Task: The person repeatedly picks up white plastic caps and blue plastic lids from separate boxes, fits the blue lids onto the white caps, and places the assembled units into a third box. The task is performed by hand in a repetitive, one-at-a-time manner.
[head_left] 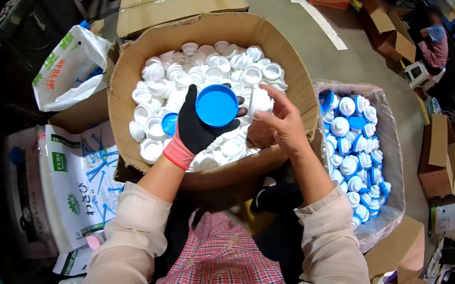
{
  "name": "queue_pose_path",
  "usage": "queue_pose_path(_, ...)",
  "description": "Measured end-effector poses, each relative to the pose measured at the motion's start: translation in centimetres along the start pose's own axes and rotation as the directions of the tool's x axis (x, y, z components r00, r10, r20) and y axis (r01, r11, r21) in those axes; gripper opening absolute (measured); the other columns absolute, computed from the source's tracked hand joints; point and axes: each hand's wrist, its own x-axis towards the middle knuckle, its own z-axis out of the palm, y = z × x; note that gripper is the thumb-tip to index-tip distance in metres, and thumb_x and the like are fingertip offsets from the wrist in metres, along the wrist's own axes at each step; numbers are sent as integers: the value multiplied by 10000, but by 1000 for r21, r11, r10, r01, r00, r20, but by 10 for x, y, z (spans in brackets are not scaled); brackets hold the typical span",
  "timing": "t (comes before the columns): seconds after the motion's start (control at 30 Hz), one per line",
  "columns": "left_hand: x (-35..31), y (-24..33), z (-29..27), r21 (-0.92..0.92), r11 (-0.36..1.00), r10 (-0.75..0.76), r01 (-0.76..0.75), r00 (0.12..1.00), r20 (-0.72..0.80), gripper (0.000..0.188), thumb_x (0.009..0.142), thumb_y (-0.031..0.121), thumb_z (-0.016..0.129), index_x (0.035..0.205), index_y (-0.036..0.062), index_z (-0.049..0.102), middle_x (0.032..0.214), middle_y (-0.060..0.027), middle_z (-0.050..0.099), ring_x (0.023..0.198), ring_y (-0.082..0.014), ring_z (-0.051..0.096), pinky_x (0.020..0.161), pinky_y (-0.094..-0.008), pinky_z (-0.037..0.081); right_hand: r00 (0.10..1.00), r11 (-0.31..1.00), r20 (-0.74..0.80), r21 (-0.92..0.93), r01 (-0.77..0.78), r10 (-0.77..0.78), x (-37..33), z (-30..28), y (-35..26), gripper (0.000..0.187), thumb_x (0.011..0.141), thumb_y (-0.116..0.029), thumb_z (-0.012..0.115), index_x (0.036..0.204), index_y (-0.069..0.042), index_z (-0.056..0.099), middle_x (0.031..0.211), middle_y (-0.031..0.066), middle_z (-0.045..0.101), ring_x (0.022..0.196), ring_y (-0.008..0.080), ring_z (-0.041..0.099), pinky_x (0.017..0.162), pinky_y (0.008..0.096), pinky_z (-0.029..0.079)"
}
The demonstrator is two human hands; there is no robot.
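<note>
At the left of the picture, a white bag (71, 78) sags, thin and crinkly. Below it lies a smooth, shiny white sack (58, 185).

In the upper middle is your big brown box (157, 38), made of stiff cardboard with a bent, wavy rim. It holds a big heap of loose white caps (215, 73), round and smooth, with steps like little cakes. These look like the part that is left, and there are plenty. A small blue cap (169, 124) sits just beside your glove; I can't tell if you touch it.

Your left hand (197, 132) wears a black glove with a stretchy pink cuff. Its grip is curled around a blue lid (217, 105), which is round, shallow and shiny, with its hollow side up. It is over the heap, in the middle of the picture.

Just to its right, your bare right hand (288, 125) has its grip pinching one white cap (260, 102) by its side. This cap and the blue lid are apart, so this pair does not look done.

At the right, a box with a clear, wrinkly plastic liner (388, 216) holds many blue-and-white pieces (351, 164). Those look done, and the pile is already large.
</note>
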Motion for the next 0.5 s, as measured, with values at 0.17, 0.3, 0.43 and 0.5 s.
queue_pose_path(0.17, -3, -4, 2, 537, 833, 161, -137, 987, 3, 681, 956, 572, 409, 1436, 97, 324, 1359, -206, 478, 1247, -419, 477, 974, -568, 428, 990, 987, -10, -83, 139, -141, -2, -3, -5, 632, 740, -144, 795, 1315, -98, 536, 1296, 88, 500, 1171, 219, 490, 1019, 345, 377)
queue_pose_path(0.3, 1, -4, 1, 556, 811, 135, -182, 983, 125, 576, 976, 493, 444, 1405, 117, 364, 1368, -199, 466, 1261, -393, 464, 979, -549, 446, 986, 985, 57, -63, 160, -156, -3, -14, -3, 685, 745, -125, 796, 1358, -96, 491, 1360, 62, 454, 1266, 201, 388, 1079, 358, 284)
queue_pose_path(0.43, 7, 0, -1, 119, 992, 41, -46, 998, 49, 579, 950, 524, 445, 1410, 175, 401, 1439, -251, 380, 1309, -529, 348, 986, -635, 396, 982, 982, 36, -21, 189, -188, 0, -7, -14, 690, 737, -65, 782, 1359, -81, 485, 1309, 64, 476, 1207, 192, 447, 1027, 343, 366)
queue_pose_path(0.5, 4, 2, 13, 28, 1000, 6, -7, 999, 52, 625, 942, 560, 428, 1416, 154, 392, 1444, -262, 370, 1299, -524, 368, 924, -605, 459, 986, 981, 15, 101, 165, -168, -1, -8, -12, 670, 736, 8, 738, 1351, -52, 479, 1273, 66, 489, 1123, 181, 519, 896, 320, 503)
